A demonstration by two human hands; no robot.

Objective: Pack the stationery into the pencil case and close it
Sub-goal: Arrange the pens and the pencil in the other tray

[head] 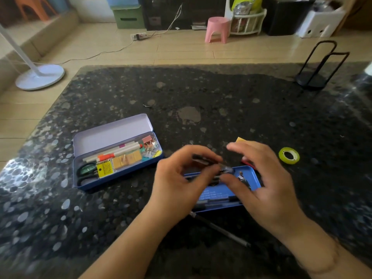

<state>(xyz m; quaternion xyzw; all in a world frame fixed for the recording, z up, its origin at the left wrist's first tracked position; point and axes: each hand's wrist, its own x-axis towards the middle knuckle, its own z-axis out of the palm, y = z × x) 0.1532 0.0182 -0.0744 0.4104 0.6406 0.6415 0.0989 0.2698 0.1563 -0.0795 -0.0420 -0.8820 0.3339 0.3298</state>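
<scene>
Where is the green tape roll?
The green tape roll lies flat on the dark table, just right of the right hand.

Dark speckled stone table [221, 93], pale plank floor [181, 51], pink stool [217, 29], white fan base [40, 76], green drawer box [128, 16]

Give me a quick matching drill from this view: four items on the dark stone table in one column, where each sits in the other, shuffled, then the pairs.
Items:
1. green-handled scissors
2. yellow-green roll of tape
3. loose dark pen
4. black wire stand

Places:
A. far right corner of the table
B. on the table between the two forearms
C. inside the open blue tin pencil case, left end
D. on the table right of the right hand

Pairs: 1-C, 2-D, 3-B, 4-A
</scene>
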